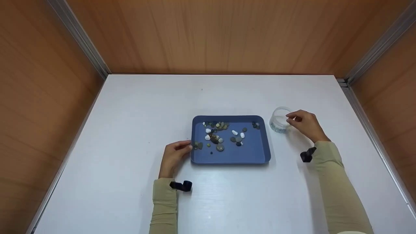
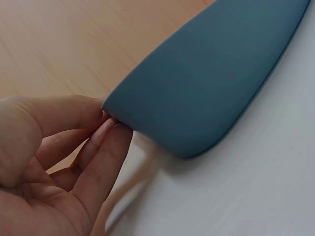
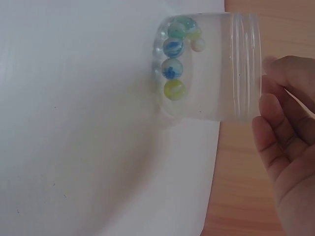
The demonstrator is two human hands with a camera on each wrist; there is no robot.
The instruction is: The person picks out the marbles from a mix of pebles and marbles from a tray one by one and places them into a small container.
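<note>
A blue tray (image 1: 248, 151) lies mid-table and holds several pebbles and marbles (image 1: 216, 136) in its back half. My left hand (image 1: 189, 146) is at the tray's left edge near the front corner. In the left wrist view the left hand (image 2: 106, 120) pinches the rim of the tray (image 2: 206, 83) between thumb and fingertips. Right of the tray stands a clear jar (image 1: 279, 123) with several coloured marbles (image 3: 172, 66) at its bottom. My right hand (image 1: 290, 118) holds the jar's rim. The right wrist view shows the right hand (image 3: 268, 93) with its fingertips at the mouth of the jar (image 3: 211, 69).
The white table (image 1: 136, 123) is enclosed by wooden walls (image 1: 208, 35) at the back and on both sides. Black wrist-camera straps (image 1: 182, 186) sit on both beige sleeves.
</note>
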